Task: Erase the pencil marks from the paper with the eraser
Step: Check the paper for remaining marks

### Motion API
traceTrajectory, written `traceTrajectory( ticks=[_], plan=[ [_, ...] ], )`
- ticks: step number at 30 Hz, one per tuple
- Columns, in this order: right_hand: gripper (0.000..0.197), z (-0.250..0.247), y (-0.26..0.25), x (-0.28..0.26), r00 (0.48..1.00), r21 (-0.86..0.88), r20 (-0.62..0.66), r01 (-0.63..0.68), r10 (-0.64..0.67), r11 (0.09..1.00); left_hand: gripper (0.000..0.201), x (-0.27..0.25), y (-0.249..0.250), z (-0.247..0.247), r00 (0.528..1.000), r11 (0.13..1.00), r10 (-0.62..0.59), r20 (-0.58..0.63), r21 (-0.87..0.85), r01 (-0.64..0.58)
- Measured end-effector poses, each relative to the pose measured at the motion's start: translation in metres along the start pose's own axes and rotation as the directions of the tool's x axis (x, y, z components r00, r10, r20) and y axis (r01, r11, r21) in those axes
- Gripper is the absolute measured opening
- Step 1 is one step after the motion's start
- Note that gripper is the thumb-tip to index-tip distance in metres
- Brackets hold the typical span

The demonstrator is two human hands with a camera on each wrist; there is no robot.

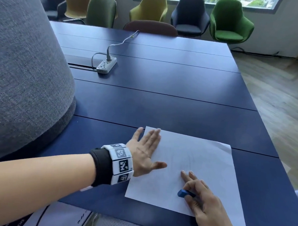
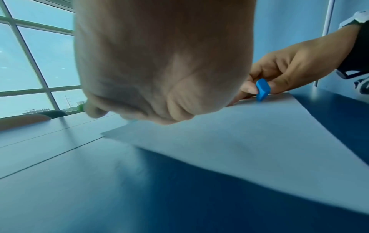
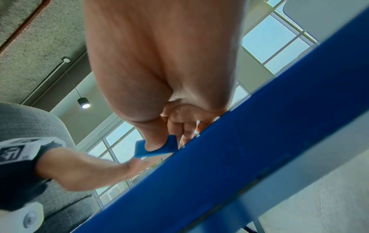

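A white sheet of paper (image 1: 202,170) lies flat on the dark blue table (image 1: 162,103), close to the table's near edge and towards its right side, turned a little so its corners point askew. Faint pencil marks (image 1: 185,160) show near the middle of the sheet, too pale to read.

The small blue eraser (image 1: 183,193) is over the near part of the paper, pinched between the thumb and curled fingers of the right hand (image 1: 204,200); two of that hand's fingers reach forward onto the sheet. In the left wrist view a corner of the eraser meets the paper.

The left hand (image 1: 146,151) lies palm down with its fingers straight and spread, pressing the paper's left edge, the outer fingers spilling onto the table. Its wrist carries a black band (image 1: 103,167) with white patterned blocks.

Farther back on the table, towards the left, a white power strip (image 1: 106,64) lies with its cable. A grey fabric-covered column (image 1: 25,61) stands at the table's left edge, and upholstered chairs (image 1: 228,21) line the far side.
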State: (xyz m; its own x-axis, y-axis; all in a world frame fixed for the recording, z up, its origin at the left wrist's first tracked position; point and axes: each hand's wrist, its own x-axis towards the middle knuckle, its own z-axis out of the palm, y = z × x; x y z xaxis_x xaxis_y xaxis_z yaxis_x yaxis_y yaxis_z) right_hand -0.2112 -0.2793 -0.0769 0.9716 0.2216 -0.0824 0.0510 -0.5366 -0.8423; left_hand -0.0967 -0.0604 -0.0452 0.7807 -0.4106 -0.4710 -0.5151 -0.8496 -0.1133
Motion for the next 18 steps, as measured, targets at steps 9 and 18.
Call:
traceTrajectory(
  ticks=[9,18],
  plan=[
    [0.039,0.000,0.000,0.001,1.000,0.008,0.005,-0.014,0.014,1.000,0.089,0.009,-0.016,0.004,0.993,0.994,-0.104,0.061,-0.028,0.106],
    [0.038,0.000,0.000,0.002,1.000,0.030,0.007,-0.029,0.028,0.999,0.091,-0.002,-0.018,0.013,0.998,0.998,-0.040,0.045,-0.048,0.042]
  ],
)
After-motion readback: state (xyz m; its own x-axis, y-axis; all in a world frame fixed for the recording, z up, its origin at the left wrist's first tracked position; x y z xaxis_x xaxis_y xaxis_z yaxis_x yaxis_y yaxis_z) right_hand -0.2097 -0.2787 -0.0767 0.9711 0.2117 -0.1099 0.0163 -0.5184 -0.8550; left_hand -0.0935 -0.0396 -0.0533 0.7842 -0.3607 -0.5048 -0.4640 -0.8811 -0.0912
